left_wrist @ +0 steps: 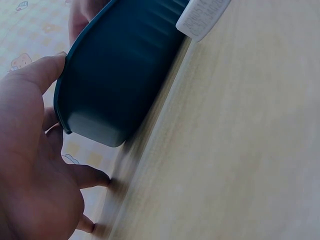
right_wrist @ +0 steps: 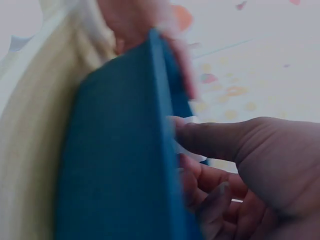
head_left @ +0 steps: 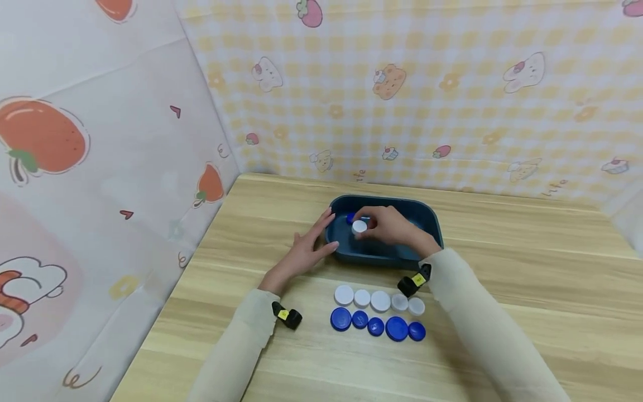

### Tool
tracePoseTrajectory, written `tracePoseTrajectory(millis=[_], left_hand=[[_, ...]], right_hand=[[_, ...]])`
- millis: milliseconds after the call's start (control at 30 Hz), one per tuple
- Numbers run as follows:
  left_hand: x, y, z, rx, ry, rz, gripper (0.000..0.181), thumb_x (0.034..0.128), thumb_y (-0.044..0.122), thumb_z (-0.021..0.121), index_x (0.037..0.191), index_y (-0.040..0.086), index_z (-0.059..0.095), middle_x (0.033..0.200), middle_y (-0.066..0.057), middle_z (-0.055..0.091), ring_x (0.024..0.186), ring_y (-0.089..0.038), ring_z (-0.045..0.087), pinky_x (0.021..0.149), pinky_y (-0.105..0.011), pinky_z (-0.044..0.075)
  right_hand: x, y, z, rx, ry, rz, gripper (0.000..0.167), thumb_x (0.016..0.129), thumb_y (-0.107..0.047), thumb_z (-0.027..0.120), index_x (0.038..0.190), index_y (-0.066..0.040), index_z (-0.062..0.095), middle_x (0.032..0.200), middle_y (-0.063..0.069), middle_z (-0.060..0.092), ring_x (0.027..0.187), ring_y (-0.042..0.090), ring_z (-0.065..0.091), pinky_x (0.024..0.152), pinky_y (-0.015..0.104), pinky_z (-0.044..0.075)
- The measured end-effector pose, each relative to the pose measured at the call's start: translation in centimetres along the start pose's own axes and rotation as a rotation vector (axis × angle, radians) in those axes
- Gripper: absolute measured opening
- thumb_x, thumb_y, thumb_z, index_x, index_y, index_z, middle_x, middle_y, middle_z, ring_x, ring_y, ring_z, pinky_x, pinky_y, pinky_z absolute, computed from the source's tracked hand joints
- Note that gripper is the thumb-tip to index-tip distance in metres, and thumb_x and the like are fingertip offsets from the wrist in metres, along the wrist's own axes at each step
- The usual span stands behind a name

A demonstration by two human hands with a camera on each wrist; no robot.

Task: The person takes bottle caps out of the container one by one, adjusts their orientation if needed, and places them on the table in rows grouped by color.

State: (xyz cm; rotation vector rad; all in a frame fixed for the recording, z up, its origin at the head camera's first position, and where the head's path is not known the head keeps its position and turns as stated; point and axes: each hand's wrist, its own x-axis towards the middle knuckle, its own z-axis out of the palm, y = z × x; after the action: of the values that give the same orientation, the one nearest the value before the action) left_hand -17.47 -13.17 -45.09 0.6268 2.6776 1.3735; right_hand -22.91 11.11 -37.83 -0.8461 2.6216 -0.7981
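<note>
A dark teal plastic tray (head_left: pixel 382 261) lies on the table. My right hand (head_left: pixel 389 224) is over it and pinches a white bottle cap (head_left: pixel 359 227) between thumb and fingers; in the right wrist view the tray wall partly hides this cap. Just behind that cap, a blue bottle cap (head_left: pixel 350 218) is inside the tray, partly covered by the hand. My left hand (head_left: pixel 305 252) has its fingers spread at the tray's left end. In the left wrist view its thumb touches the tray's rim (left_wrist: pixel 61 95), while lower fingers reach down to the tabletop.
In front of the tray lies a row of several white caps (head_left: pixel 380 301), with a row of several blue caps (head_left: pixel 397 329) nearer me. The wood-grain table (head_left: pixel 522 268) meets a yellow checked cloth (head_left: pixel 452 111) behind and a white printed cloth (head_left: pixel 125 167) at left.
</note>
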Motion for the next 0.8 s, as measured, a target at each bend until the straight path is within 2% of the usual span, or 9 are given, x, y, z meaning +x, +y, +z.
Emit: tracePoseTrajectory(millis=[167,300,600,800], left_hand=[[0.0,0.0,0.0,0.001,-0.003,0.008,0.066,0.0968,0.045,0.052,0.153,0.035,0.018,0.157,0.02,0.004,0.143,-0.021,0.013,0.101,-0.069,-0.009],[0.0,0.2,0.0,0.001,0.005,0.023,0.066,0.0971,0.042,0.053,0.153,0.031,0.019,0.158,0.016,0.006,0.143,-0.024,0.014,0.101,-0.07,-0.009],[-0.5,0.3,-0.2,0.001,-0.012,-0.003,0.068,0.0971,0.042,0.053,0.154,0.03,0.018,0.158,0.016,0.004,0.143,-0.021,0.012,0.103,-0.068,-0.009],[-0.2,0.4,-0.2,-0.001,-0.004,0.002,0.068,0.0969,0.044,0.052,0.154,0.029,0.018,0.158,0.017,0.005,0.143,-0.022,0.013,0.103,-0.068,-0.009]], right_hand=[[-2.9,0.1,-1.5,-0.007,0.067,-0.024,0.038,0.085,-0.031,0.073,0.118,-0.016,0.063,0.076,0.0,0.057,0.067,0.018,0.052,0.062,0.032,0.044],[-5.9,0.3,-2.0,0.005,0.08,-0.033,0.035,0.086,-0.029,0.073,0.116,-0.016,0.064,0.075,-0.003,0.057,0.064,0.015,0.052,0.059,0.03,0.044],[-13.2,0.5,-1.1,-0.03,0.058,-0.002,0.033,0.085,-0.024,0.074,0.114,-0.012,0.063,0.07,-0.009,0.053,0.058,0.008,0.048,0.052,0.024,0.041],[-15.9,1.9,-0.3,-0.026,0.049,0.027,0.032,0.083,-0.018,0.075,0.111,-0.011,0.063,0.069,-0.01,0.052,0.057,0.006,0.046,0.05,0.023,0.04]])
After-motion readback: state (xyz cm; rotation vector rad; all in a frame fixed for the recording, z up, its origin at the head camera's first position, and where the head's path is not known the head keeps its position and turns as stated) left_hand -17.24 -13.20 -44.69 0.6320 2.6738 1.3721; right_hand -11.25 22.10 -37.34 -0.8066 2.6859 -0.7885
